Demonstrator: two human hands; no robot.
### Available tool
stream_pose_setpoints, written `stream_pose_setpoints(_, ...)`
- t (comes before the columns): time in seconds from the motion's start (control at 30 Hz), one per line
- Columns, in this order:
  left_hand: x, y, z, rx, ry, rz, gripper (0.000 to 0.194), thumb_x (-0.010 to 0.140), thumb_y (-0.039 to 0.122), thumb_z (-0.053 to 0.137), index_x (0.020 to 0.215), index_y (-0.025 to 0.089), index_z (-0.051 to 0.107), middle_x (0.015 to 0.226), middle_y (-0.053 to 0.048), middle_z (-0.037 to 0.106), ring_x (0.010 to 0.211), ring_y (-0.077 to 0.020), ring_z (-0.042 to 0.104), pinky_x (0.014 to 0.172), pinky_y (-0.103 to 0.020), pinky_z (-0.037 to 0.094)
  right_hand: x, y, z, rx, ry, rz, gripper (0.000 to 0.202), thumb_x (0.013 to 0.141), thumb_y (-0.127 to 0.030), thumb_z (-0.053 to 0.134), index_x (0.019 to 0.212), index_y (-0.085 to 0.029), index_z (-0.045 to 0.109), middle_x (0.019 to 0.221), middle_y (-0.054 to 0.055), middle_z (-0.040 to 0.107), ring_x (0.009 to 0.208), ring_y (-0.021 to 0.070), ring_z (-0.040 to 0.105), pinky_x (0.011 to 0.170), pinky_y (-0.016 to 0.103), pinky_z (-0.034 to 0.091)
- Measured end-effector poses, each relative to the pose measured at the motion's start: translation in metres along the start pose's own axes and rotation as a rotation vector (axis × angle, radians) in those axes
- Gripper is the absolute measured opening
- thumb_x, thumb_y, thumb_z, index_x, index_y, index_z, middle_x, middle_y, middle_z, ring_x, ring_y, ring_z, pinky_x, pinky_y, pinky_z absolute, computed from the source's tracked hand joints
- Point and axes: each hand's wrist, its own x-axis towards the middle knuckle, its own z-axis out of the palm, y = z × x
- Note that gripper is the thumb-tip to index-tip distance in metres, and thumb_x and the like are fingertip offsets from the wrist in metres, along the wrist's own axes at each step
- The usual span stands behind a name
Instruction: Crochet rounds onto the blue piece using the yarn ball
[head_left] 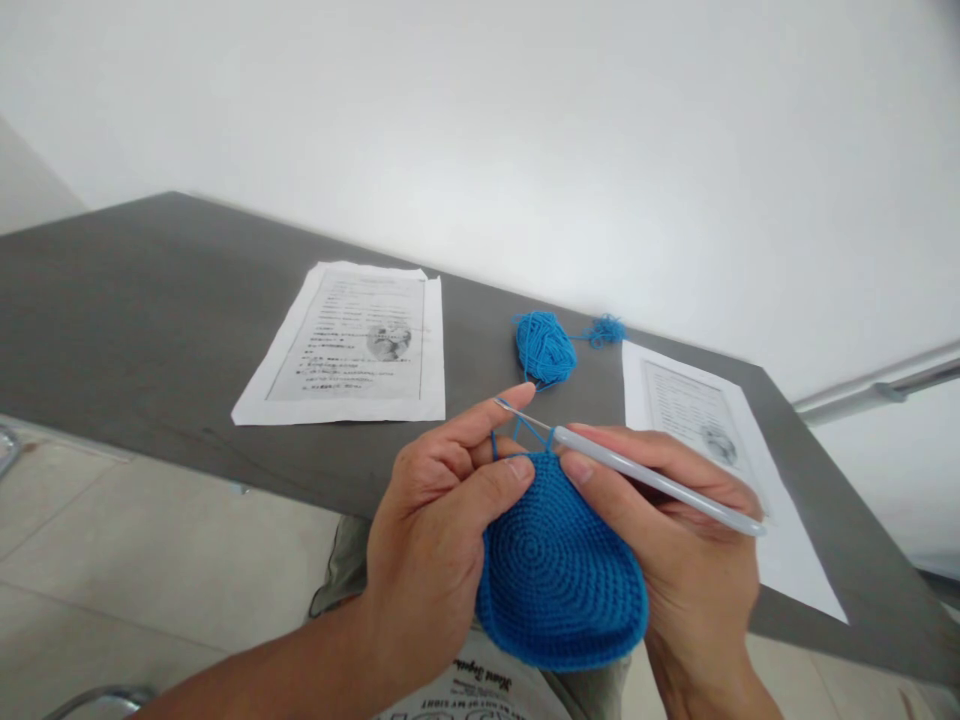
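A round piece of blue crochet work (559, 575), with stitches spiralling out from its middle, hangs in front of me over the table's near edge. My left hand (442, 520) pinches its upper left rim between thumb and fingers. Blue yarn (493, 445) loops round a finger of that hand. My right hand (667, 530) grips a crochet hook (660, 482) with a pale grey handle. The hook's thin metal shaft points left past the top rim, its tip close to my left forefinger, with blue yarn strands by the shaft.
On the dark grey table (150, 300), a ball of blue yarn (545, 347) lies beyond my hands, with a small yarn tangle (606, 331) beside it. One printed sheet (352, 345) lies at left, another printed sheet (697, 430) at right, partly behind my right hand. A white wall (480, 130) rises behind.
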Motion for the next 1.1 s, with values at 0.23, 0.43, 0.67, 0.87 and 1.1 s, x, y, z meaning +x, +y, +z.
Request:
stream_pose_setpoints(0.23,-0.001,0.003,0.0,0.131,0.043,0.007,0.049,0.077,0.021,0.087,0.126,0.019,0.086,0.065,0.0,0.062,0.054,-0.0079,0.047,0.05,-0.017,0.039,0.003,-0.003,0.0,-0.012,-0.026,0.012,0.022,0.074,-0.015,0.09,0.083,-0.036,0.089,0.081,-0.002,0.087,0.066,0.0146,0.081,0.056,0.016,0.063)
stream_pose_setpoints(0.43,-0.007,0.003,0.002,0.445,0.013,0.109,0.058,0.092,0.025,0.076,0.149,0.018,0.072,0.07,0.002,0.063,0.059,-0.0085,0.045,0.054,-0.018,0.04,0.005,-0.001,-0.003,0.057,-0.086,0.032,0.02,0.074,-0.017,0.088,0.084,-0.034,0.09,0.076,-0.001,0.085,0.061,0.0132,0.076,0.053,0.017,0.06)
stream_pose_setpoints(0.67,-0.01,0.008,0.007,0.553,0.016,0.122,0.072,0.08,0.015,0.081,0.151,0.02,0.07,0.067,0.006,0.065,0.061,-0.0113,0.055,0.061,-0.02,0.049,0.002,-0.003,-0.006,0.159,-0.081,0.086,0.008,0.077,-0.034,0.095,0.083,-0.032,0.09,0.068,0.0,0.078,0.053,0.0103,0.064,0.046,0.017,0.052)
stream_pose_setpoints(0.87,-0.011,0.011,0.011,0.531,0.029,0.096,0.075,0.077,0.014,0.082,0.151,0.02,0.069,0.068,0.004,0.069,0.063,-0.0136,0.064,0.061,-0.021,0.052,0.004,-0.001,-0.01,0.35,-0.169,0.107,0.017,0.08,-0.04,0.097,0.088,-0.027,0.09,0.054,-0.002,0.07,0.037,0.0071,0.052,0.033,0.015,0.046)
stream_pose_setpoints(1.1,-0.015,0.009,0.01,0.575,0.006,0.121,0.076,0.078,0.013,0.08,0.153,0.02,0.068,0.072,0.003,0.073,0.065,-0.0136,0.064,0.063,-0.021,0.053,0.002,0.003,-0.017,0.437,-0.215,0.145,0.014,0.092,-0.038,0.087,0.092,-0.024,0.089,0.066,0.0,0.074,0.039,0.0066,0.055,0.032,0.013,0.047)
